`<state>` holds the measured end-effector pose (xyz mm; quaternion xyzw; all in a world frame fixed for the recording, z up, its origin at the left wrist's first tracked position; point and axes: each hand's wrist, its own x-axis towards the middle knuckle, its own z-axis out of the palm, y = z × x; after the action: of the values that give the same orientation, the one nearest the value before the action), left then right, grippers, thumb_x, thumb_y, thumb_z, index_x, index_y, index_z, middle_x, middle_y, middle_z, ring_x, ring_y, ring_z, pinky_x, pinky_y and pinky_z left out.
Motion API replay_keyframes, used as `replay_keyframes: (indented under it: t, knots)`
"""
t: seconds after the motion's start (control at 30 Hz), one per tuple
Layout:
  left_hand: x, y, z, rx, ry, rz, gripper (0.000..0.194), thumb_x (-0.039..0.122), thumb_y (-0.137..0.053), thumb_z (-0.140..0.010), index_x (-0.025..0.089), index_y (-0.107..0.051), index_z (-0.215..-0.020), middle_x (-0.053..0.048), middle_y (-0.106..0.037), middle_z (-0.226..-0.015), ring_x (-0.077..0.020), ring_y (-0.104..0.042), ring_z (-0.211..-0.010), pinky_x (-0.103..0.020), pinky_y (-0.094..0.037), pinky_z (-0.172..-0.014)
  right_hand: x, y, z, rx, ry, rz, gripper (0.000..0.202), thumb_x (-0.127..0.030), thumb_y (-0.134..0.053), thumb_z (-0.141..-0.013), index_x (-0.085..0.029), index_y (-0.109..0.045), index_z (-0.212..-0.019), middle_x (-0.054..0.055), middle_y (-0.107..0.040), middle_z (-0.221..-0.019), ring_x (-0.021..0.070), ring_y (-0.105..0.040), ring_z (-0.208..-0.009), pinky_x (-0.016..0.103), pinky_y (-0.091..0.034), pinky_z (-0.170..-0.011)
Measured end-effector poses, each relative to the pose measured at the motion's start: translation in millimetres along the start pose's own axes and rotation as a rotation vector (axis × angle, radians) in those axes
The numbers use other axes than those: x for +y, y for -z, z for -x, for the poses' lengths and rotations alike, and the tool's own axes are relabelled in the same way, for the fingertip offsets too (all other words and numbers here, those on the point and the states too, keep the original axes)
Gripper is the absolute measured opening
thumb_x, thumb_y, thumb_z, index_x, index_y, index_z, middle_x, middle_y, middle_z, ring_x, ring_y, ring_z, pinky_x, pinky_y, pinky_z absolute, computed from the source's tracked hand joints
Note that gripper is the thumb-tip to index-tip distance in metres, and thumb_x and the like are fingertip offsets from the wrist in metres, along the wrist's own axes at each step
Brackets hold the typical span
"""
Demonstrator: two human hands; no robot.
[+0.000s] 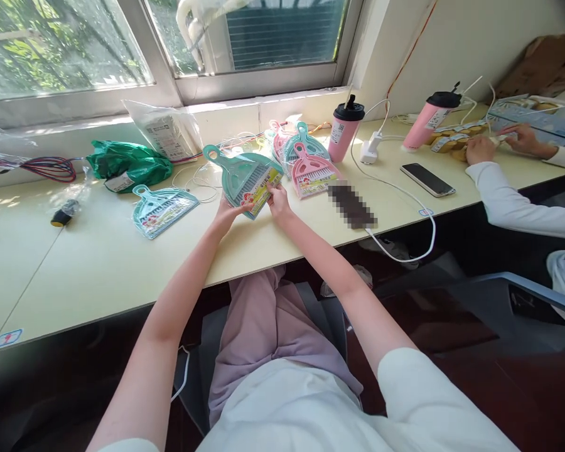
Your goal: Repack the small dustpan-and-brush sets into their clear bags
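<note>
Between my two hands I hold a green dustpan and brush set (243, 174) with a yellow printed label, tilted above the table. My left hand (230, 215) grips its lower left edge, thumb lying over the front. At the label's right side, my right hand (279, 202) pinches the set's edge. A similar light-blue dustpan set (162, 210) lies on the table to the left. Just right of my hands lies a pink dustpan set (312, 171), with a green one (306, 144) and another pink one partly hidden behind it.
A green plastic bag (128, 164) and a clear packet (172, 135) stand by the window. To the right are pink cups (341, 135), a charger (371, 149), a phone (427, 179) and a cable hanging over the edge. A co-worker's hands (481, 150) handle things at the far right.
</note>
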<state>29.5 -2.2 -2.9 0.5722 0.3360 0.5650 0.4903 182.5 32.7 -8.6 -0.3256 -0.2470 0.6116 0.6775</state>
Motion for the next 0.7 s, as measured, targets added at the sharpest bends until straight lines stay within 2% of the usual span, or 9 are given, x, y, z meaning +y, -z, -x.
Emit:
replay_keyframes:
  t: [0.13,0.2,0.3,0.43,0.57,0.7]
  knots:
    - [-10.9,-17.5,4.8,0.001,0.056,0.067,0.084,0.033,-0.093,-0.056,0.02,-0.055,-0.13,-0.014,-0.066,-0.131,-0.0346,-0.062,-0.125,-0.047,-0.052,-0.104,-4.8,-7.5,-4.9,0.047,0.03,-0.03,0.026,-0.014,-0.058,-0.083,-0.021,-0.061,-0.108,0.002,-0.073,-0.095,0.015,-0.069,-0.095,0.031,-0.059,-0.088]
    - [-11.8,-18.1,4.0,-0.011,0.108,0.08,0.082,0.035,-0.093,-0.058,0.021,-0.055,-0.13,-0.015,-0.066,-0.131,-0.036,-0.062,-0.124,-0.047,-0.054,-0.101,-7.1,-15.6,-8.4,0.076,0.021,-0.038,0.025,-0.013,-0.057,-0.084,-0.02,-0.061,-0.109,0.001,-0.073,-0.09,0.0149,-0.069,-0.092,0.031,-0.059,-0.086]
    - [-5.1,-3.7,-8.1,0.016,0.177,0.109,0.074,0.044,-0.09,-0.063,0.023,-0.058,-0.126,-0.014,-0.067,-0.13,-0.0345,-0.063,-0.123,-0.044,-0.056,-0.096,-9.9,-29.8,-16.3,0.053,0.011,-0.058,0.021,-0.013,-0.058,-0.085,-0.019,-0.061,-0.104,0.0,-0.072,-0.084,0.0153,-0.069,-0.089,0.032,-0.06,-0.085]
    - [9.2,19.4,-38.4,0.164,0.105,0.223,0.063,0.059,-0.083,-0.068,0.026,-0.062,-0.119,-0.008,-0.068,-0.129,-0.03,-0.058,-0.131,-0.041,-0.056,-0.098,-10.9,-44.3,-28.4,0.035,-0.017,-0.09,0.014,-0.012,-0.061,-0.084,-0.02,-0.061,-0.095,-0.002,-0.072,-0.082,0.0159,-0.069,-0.089,0.034,-0.062,-0.086]
    - [14.2,19.2,-55.5,0.187,0.107,0.231,0.055,0.045,-0.083,-0.071,0.021,-0.065,-0.116,-0.01,-0.071,-0.122,-0.0312,-0.058,-0.131,-0.042,-0.052,-0.105,-6.3,-45.6,-34.5,0.02,-0.068,-0.124,0.016,-0.011,-0.064,-0.082,-0.021,-0.061,-0.095,-0.001,-0.074,-0.085,0.0178,-0.071,-0.094,0.036,-0.061,-0.091]
    - [8.6,14.1,-48.5,0.152,0.246,0.167,0.056,0.036,-0.083,-0.067,0.022,-0.064,-0.118,-0.01,-0.072,-0.119,-0.0303,-0.062,-0.125,-0.042,-0.055,-0.102,0.7,-38.3,-33.3,0.087,-0.102,-0.158,0.024,-0.011,-0.067,-0.08,-0.02,-0.062,-0.101,0.001,-0.076,-0.094,0.0179,-0.07,-0.101,0.037,-0.057,-0.099]
